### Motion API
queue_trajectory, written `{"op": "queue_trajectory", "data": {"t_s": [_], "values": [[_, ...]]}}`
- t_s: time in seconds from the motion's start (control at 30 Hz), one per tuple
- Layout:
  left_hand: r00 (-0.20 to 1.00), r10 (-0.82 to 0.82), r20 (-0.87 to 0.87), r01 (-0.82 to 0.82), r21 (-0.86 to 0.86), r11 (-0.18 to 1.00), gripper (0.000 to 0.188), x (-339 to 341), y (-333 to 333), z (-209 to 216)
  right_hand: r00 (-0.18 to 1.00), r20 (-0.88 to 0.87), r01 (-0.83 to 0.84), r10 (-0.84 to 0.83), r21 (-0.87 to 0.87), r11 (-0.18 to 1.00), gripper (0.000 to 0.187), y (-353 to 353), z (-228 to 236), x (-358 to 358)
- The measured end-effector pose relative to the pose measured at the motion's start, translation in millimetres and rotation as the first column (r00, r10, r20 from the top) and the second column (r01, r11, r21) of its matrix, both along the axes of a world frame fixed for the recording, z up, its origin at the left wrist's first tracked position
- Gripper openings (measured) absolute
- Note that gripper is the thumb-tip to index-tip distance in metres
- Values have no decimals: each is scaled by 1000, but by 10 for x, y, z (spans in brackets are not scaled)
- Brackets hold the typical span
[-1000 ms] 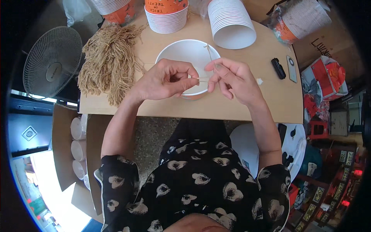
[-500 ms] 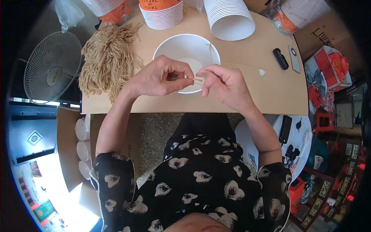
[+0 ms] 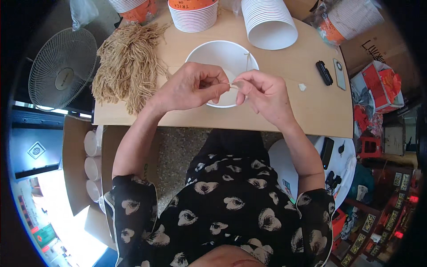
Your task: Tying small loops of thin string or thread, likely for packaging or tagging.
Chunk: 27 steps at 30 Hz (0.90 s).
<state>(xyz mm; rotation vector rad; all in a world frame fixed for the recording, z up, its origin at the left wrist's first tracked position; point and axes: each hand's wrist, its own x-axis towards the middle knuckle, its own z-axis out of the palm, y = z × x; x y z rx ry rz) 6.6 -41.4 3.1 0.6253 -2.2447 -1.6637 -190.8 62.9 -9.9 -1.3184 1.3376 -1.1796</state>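
My left hand [image 3: 193,86] and my right hand [image 3: 268,95] meet over a white paper bucket [image 3: 212,52] at the table's near side. Both pinch a thin beige cord [image 3: 234,86], only a short bit of which shows between the fingertips. Another piece of cord [image 3: 247,61] hangs at the bucket's far right rim, inside. How the two bits connect is hidden by my fingers. To the left of the bucket lies a thick bundle of tan cords [image 3: 129,64].
Stacked buckets with orange print [image 3: 193,17] stand at the back, beside a stack lying on its side [image 3: 272,33]. A black object [image 3: 324,73], a phone [image 3: 339,74] and a white scrap [image 3: 302,87] lie at right. A fan [image 3: 64,75] stands far left.
My fingertips have come closer together, and less cord shows between them. The whole view has shifted slightly, with the table things sitting a little further right.
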Motion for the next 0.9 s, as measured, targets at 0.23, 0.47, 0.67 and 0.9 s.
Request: {"op": "queue_trajectory", "data": {"t_s": [0.23,0.47,0.67,0.9], "values": [[997,-69,-18,71,250,966,26,81,-179,-12,965,-259,-22,-35,-214,977,10,-94,81,-20],[995,-54,-85,78,312,947,26,104,-255,-38,970,-243,-92,27,-259,961,8,-218,45,-118],[993,-93,-79,110,251,962,22,74,-213,-10,982,-187,-52,8,-234,971,9,-158,13,-140],[997,-54,-60,64,178,982,17,109,-103,-9,985,-170,-13,-28,-238,971,13,-124,50,-53]]}}
